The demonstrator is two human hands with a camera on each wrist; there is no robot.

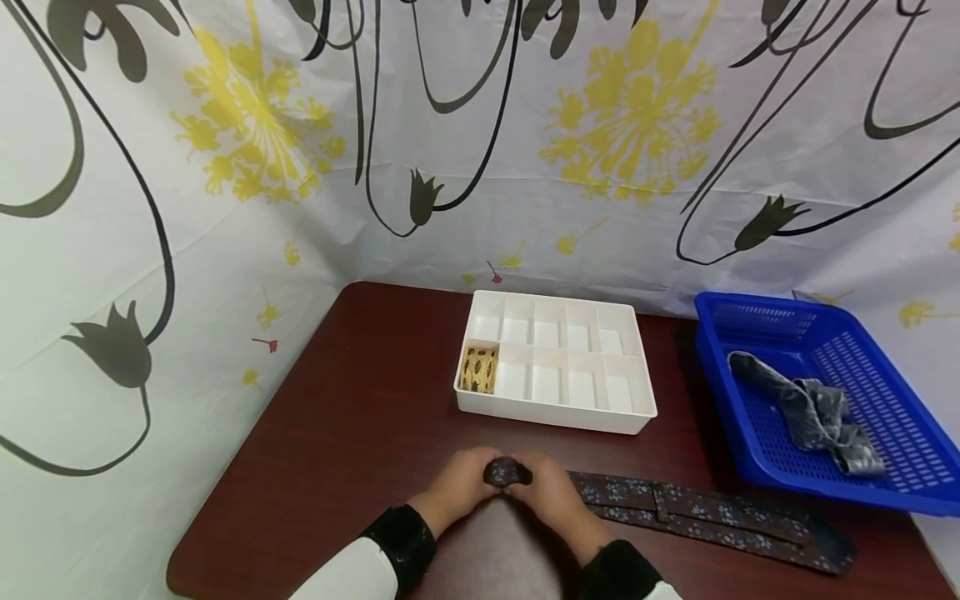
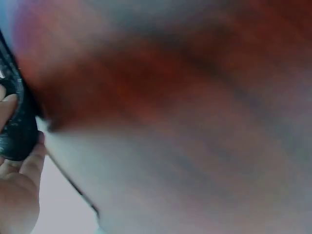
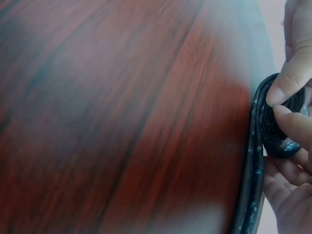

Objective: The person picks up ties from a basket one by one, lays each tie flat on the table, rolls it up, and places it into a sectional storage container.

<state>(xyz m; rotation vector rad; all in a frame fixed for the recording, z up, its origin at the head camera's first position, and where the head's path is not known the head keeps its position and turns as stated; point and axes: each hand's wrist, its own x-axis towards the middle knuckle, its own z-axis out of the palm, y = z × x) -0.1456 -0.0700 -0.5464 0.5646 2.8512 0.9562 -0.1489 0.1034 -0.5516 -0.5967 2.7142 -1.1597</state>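
Observation:
A dark necktie with small pale flowers lies folded along the table, its wide end toward the right. Its other end is wound into a coil, which both hands hold from opposite sides. My left hand grips the coil's left side, and my right hand grips the right, beside the flat length. In the right wrist view, thumbs press on the spiral edge of the coil while other fingers curl beneath. The left wrist view catches only part of the dark roll and fingers at its edge.
Behind the hands stands a white divided box, with a yellow patterned roll in its front left compartment. On the right, a blue basket holds a crumpled shiny grey tie. Patterned sheeting hangs behind the table.

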